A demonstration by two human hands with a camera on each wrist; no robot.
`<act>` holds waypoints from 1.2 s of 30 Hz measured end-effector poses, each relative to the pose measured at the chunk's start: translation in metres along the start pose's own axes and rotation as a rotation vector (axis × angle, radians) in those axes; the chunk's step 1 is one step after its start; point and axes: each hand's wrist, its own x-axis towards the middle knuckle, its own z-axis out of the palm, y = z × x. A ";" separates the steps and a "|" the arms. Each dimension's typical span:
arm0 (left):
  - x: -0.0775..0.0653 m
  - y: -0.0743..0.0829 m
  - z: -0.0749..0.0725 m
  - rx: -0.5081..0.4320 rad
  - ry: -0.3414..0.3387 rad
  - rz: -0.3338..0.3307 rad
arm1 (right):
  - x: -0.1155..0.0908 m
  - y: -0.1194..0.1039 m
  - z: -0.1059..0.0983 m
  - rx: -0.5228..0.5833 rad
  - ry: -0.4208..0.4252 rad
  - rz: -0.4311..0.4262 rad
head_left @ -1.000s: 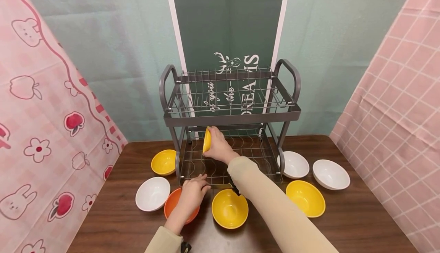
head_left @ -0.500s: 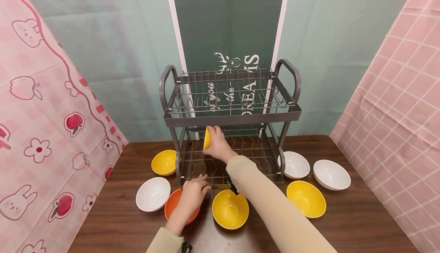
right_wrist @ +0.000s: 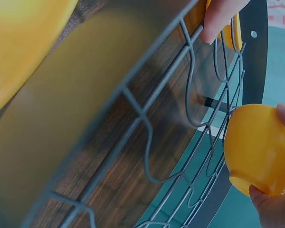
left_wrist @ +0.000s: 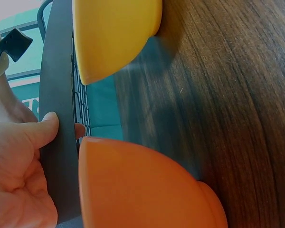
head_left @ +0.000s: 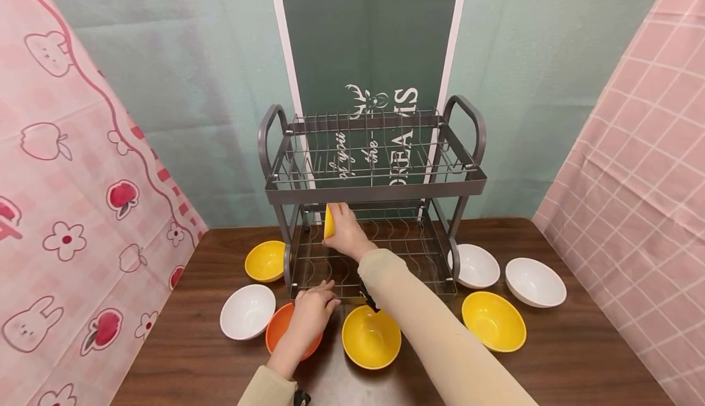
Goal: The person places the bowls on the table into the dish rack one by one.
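My right hand grips a small yellow bowl by its edge, inside the lower tier of a grey two-tier dish rack. The bowl stands on its side; in the right wrist view the yellow bowl is right at the wavy wires, thumb and a finger on it. At the rack's lower front rail, my left hand holds on, thumb on the outer face and a fingertip beyond the edge. An orange bowl lies beneath the left hand, partly hidden by it.
A yellow bowl stands before the rack. To its left are a white bowl and a yellow one. On the right stand a yellow bowl and two white bowls. The upper tier overhangs the right hand.
The yellow bowl in my right hand has turned slightly, so less of its inside shows, and has shifted a little left. My left hand stays on the rail.
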 end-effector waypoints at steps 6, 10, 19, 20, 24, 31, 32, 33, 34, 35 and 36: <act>0.000 0.000 -0.001 -0.003 -0.004 -0.006 | 0.004 -0.003 0.006 -0.029 -0.016 0.000; 0.000 0.001 -0.001 0.006 0.010 0.004 | 0.004 -0.005 0.007 -0.042 -0.019 -0.004; 0.000 0.001 -0.001 0.021 0.005 -0.004 | 0.005 -0.008 0.009 -0.033 0.008 -0.013; 0.000 0.001 -0.001 0.023 0.005 -0.004 | 0.005 -0.009 0.010 -0.031 0.009 -0.010; 0.000 0.000 0.000 0.025 -0.001 -0.006 | 0.006 -0.010 0.011 -0.019 0.013 -0.009; 0.000 0.001 -0.002 0.019 -0.004 -0.005 | 0.010 -0.008 0.015 -0.016 0.027 -0.019; 0.000 0.001 -0.002 0.020 -0.002 -0.003 | 0.011 -0.007 0.015 -0.020 0.030 -0.020; 0.000 0.001 -0.002 0.020 0.001 0.000 | 0.011 -0.006 0.016 -0.024 0.034 -0.021; 0.000 0.001 -0.002 0.022 0.005 0.003 | 0.012 -0.006 0.016 -0.027 0.037 -0.021; 0.000 0.001 -0.002 0.024 0.008 0.005 | 0.012 -0.005 0.016 -0.026 0.038 -0.020; 0.000 0.001 -0.002 0.026 0.013 0.008 | 0.012 -0.005 0.016 -0.027 0.039 -0.020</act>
